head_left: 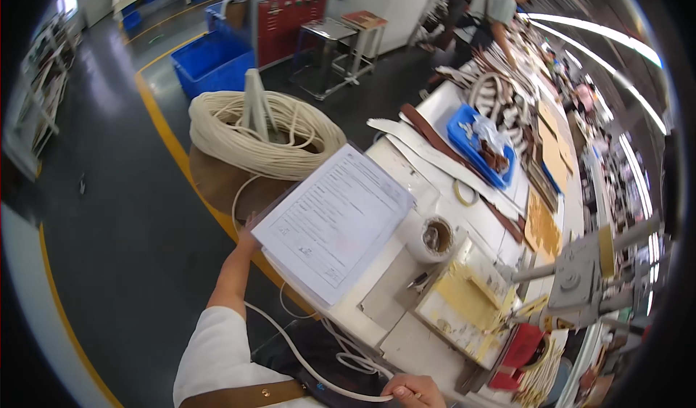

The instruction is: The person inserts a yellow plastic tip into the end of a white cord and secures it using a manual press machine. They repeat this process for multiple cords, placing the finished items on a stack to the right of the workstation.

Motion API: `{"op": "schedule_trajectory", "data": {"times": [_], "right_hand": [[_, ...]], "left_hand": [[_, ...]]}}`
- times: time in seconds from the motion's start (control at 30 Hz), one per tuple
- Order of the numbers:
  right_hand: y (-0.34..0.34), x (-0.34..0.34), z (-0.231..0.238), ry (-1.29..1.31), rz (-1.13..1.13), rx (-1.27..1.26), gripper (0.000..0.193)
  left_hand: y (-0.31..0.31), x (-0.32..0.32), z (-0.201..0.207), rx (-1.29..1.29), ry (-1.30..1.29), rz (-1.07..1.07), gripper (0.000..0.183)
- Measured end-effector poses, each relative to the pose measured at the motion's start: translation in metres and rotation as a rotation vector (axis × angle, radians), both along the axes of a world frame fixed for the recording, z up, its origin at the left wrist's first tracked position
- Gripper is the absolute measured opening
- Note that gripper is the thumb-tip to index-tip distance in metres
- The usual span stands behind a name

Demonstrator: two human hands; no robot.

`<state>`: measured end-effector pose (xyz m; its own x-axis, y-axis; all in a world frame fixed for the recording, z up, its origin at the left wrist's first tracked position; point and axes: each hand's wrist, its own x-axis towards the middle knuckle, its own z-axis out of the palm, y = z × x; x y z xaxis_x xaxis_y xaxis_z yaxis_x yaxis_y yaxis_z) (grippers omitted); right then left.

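Head view: right hand (415, 391) curled closed around thick white round cord (339, 390) beside the white worktable (428, 346); left hand (251, 222) partly hidden, grip unclear. Sharp tugging could knot the cord's slack.

Ceiling lights (620, 35) glare at upper right while fisheye distortion curves the edges

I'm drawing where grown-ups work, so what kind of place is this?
Probably a factory workshop: there's a large coil of cream cord, a grey machine, and a long worktable with brown strips on it.
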<state>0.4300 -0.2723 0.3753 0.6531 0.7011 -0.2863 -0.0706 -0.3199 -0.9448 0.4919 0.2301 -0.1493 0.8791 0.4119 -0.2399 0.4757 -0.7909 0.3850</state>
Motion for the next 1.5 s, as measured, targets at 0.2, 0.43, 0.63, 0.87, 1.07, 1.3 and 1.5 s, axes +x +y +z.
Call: {"op": "schedule_trajectory", "data": {"times": [0.2, 0.43, 0.63, 0.87, 1.07, 1.3, 1.5], "right_hand": [[-0.008, 0.015, -0.017, 0.007, 0.247, 0.016, 0.026], [-0.013, 0.009, -0.033, -0.067, -0.072, 0.113, 0.024], [-0.035, 0.004, -0.046, 0.198, -0.291, 0.422, 0.017], [-0.072, 0.013, -0.059, 0.444, -0.344, 1.019, 0.011], [-0.02, 0.024, -0.051, 0.455, -0.202, 1.165, 0.015], [-0.015, 0.036, -0.001, -0.038, 0.016, 1.092, 0.026], [-0.092, 0.034, 0.019, -0.299, -0.341, 0.864, 0.022]], "left_hand": [[0.034, -0.005, 0.016, -0.02, -0.005, 0.005, 0.058], [0.051, -0.034, 0.058, -0.381, -0.113, 0.271, 0.05], [0.02, -0.046, 0.103, -1.11, -0.336, 0.69, 0.043], [-0.003, -0.058, 0.196, -1.365, -0.847, 0.792, 0.038], [-0.203, -0.095, 0.378, -0.949, -1.242, 0.255, 0.02], [-0.272, -0.115, 0.423, -1.214, -0.067, -0.495, 0.03], [-0.25, -0.082, 0.539, -0.538, -0.901, -0.448, 0.029]]}}
